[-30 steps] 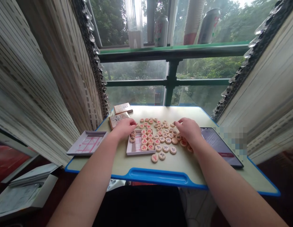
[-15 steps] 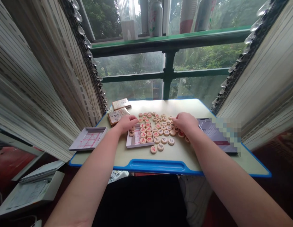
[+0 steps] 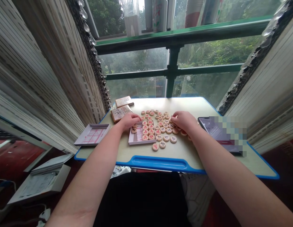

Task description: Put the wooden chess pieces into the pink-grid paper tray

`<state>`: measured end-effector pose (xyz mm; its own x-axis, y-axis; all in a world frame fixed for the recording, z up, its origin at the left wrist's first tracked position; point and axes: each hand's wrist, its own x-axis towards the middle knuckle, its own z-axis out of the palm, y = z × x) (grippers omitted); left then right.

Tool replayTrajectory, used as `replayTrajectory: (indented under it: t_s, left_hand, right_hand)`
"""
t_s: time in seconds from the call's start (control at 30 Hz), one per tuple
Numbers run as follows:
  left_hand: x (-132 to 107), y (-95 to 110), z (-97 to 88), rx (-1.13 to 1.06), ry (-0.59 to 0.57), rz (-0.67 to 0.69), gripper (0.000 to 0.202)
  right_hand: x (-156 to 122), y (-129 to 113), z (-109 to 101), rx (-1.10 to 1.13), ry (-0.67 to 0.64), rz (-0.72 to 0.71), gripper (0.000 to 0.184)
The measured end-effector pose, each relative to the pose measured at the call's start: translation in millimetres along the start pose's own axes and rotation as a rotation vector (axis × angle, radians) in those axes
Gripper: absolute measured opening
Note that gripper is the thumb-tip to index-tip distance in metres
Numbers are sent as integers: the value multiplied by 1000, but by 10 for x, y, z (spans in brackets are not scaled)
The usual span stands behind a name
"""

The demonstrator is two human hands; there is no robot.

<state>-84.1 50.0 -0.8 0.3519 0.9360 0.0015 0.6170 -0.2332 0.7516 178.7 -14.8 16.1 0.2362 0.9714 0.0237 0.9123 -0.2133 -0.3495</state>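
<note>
The left hand (image 3: 128,121) has its fingers bent together at the far-left corner of the white tray (image 3: 142,143); whether a piece is pinched in that grip cannot be told. The right hand (image 3: 185,121), well to the right of the tray, has its fingertips bunched down among the loose pieces (image 3: 162,129); its grip, too, hides whether anything is held. Over the last second the left fingers have slid a little rightward along the tray's far edge, while the right hand has stayed near the same spot. Inside the tray, the red-marked pieces (image 3: 145,132) in two columns on the right and the black-marked pieces (image 3: 134,130) on the left show no visible addition, so the filling seems to stand where it did. Loose pieces spread over the tabletop (image 3: 189,104) beyond, right of and just in front of the tray. Farther out, a second tray (image 3: 91,135) lies left of it, two small boxes (image 3: 121,113) behind it to the left, and a tablet (image 3: 208,129) well to its right.
</note>
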Motion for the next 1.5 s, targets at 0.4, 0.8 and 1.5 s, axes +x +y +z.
replayTrajectory:
  t_s: [0.4, 0.8, 1.5]
  left_hand:
    - [19, -61, 2, -4, -33, 24, 27]
    - [64, -102, 32, -56, -4, 9, 19]
    - [45, -65, 41, -60, 37, -30, 17]
  right_hand:
    - [-64, -64, 27, -36, -68, -264, 31]
    - [-84, -79, 4, -31, -143, -222, 34]
    - [-46, -73, 27, -134, -78, -246, 31]
